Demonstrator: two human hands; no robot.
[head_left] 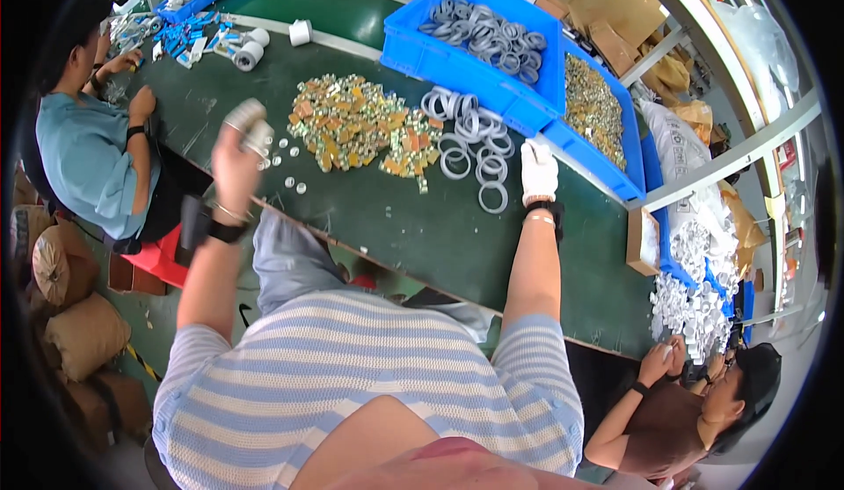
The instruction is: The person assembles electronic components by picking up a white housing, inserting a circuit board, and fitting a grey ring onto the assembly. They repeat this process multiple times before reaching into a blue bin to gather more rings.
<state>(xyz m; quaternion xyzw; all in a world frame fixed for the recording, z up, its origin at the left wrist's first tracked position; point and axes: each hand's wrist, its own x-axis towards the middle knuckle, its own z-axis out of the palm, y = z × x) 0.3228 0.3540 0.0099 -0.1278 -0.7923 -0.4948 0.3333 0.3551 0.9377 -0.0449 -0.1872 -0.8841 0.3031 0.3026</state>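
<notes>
My left hand (236, 152), smeared by motion, is over the table's near left part; its fingers look wrapped in white. Small white round pieces (290, 182) lie beside it. To its right spreads a heap of small yellow and silvery square parts (347, 125). My right hand (539, 174), in a white glove, is close to the front of a blue bin (475, 90). Its fingers are pressed together, and whatever they hold is hidden. Left of that hand lie several loose grey rings (492, 196); more grey rings (492, 37) fill the bin.
Another blue bin (629, 160) of small parts adjoins on the right. White pieces (694, 305) pile up at the far right. A co-worker sits on the left (97, 165), another at lower right (677, 420). White cylinders (251, 50) and blue pieces (185, 42) lie at the back left.
</notes>
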